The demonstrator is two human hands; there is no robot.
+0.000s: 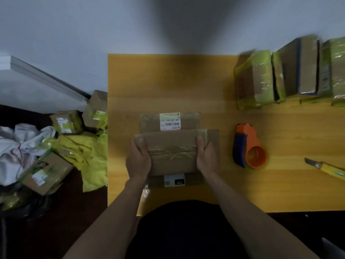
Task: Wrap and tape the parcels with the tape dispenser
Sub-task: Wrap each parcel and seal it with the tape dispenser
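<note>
Parcel [172, 152] is gripped at both ends by left hand [139, 159] and right hand [207, 159]; dispenser [248, 146] is seen nearer the right.

You have two hands, the left hand [139, 161] and the right hand [207, 159], on one brown parcel [172, 152] near the front edge of the table [168, 81]. Two more labelled parcels [169, 121] lie under it. One tape dispenser [248, 146] and one yellow knife [325, 168] lie toward the right edge. About five wrapped parcels [261, 79] stand at the far right corner.
</note>
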